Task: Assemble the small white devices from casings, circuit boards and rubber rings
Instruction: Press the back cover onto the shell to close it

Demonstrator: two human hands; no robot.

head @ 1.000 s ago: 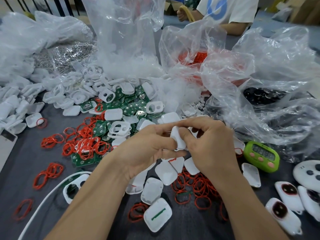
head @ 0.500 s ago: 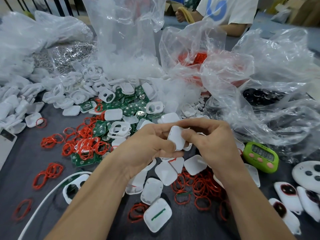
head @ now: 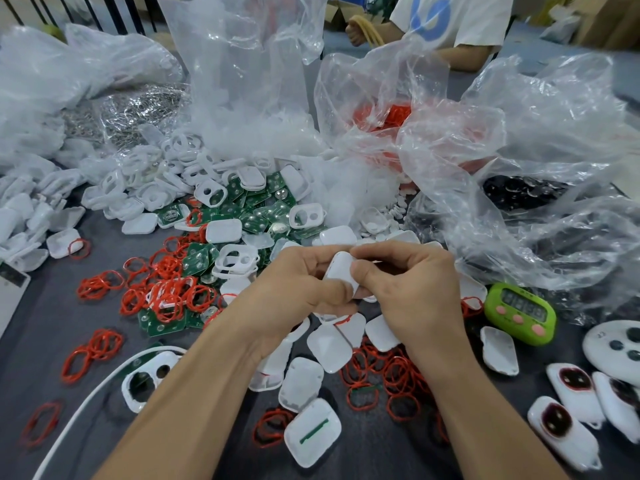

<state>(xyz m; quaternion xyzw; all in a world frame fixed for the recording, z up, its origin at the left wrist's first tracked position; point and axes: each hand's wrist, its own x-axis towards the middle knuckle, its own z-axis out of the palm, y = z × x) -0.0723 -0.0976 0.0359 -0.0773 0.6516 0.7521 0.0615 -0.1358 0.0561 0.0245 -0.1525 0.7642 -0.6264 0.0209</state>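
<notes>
My left hand [head: 294, 292] and my right hand [head: 412, 292] meet above the middle of the table and both pinch one small white casing [head: 340, 271], held on edge between thumbs and fingers. Green circuit boards [head: 256, 220] lie in a heap behind my hands. Red rubber rings [head: 166, 292] are scattered to the left, and more rings [head: 384, 375] lie under my right wrist. Loose white casing halves [head: 329, 348] lie below my hands, and open-frame casings [head: 235, 259] sit at the heap's edge.
Crumpled clear plastic bags [head: 519, 174] of parts fill the back and right. A green timer [head: 519, 313] sits right of my hands, with white devices with dark buttons [head: 561, 431] near the right edge. A white cable [head: 90, 400] crosses the lower left. Another person [head: 450, 26] sits opposite.
The casing has turned between my fingers, from edge-on to showing more of its flat side. Both hands stay together at the same spot.
</notes>
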